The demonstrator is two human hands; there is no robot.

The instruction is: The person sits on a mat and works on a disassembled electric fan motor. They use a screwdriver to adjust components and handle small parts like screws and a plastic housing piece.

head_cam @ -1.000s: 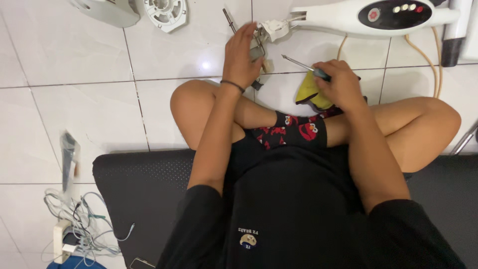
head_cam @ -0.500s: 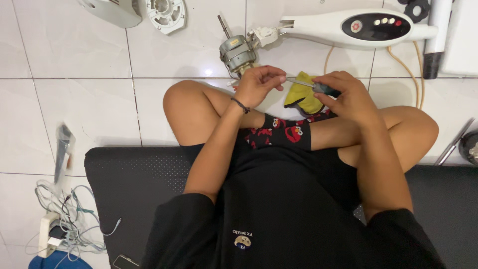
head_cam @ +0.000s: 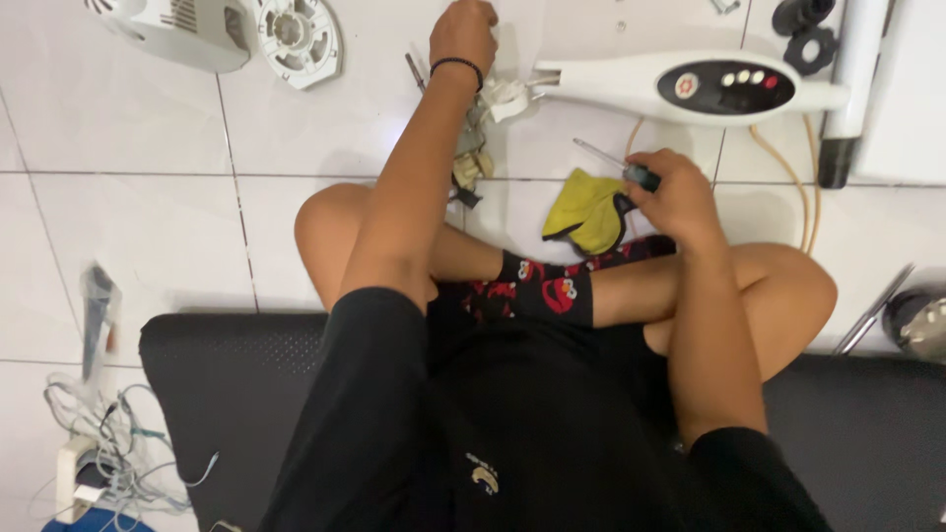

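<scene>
My left hand [head_cam: 463, 32] is stretched far forward over the white tiled floor, its fingers curled; what lies under it is hidden. Just below my left wrist sits a small motor assembly with wires [head_cam: 473, 163]. My right hand [head_cam: 675, 197] rests above my crossed legs and grips a screwdriver [head_cam: 616, 166], whose metal shaft points up and left. A yellow cloth [head_cam: 583, 209] lies on the floor beside that hand. A long white appliance body with a dark button panel [head_cam: 709, 87] lies across the floor ahead.
White plastic housing parts [head_cam: 227, 34] and a round grille piece [head_cam: 299, 37] lie at the top left. A white tube [head_cam: 847, 89] and black rings [head_cam: 803, 30] are at the top right. I sit on a black mat [head_cam: 217, 384]; tangled cables [head_cam: 108, 443] lie at the lower left.
My left hand has left the spot near my right hand and reached far forward past the motor. The motor now rests on the floor. My right hand has kept the screwdriver.
</scene>
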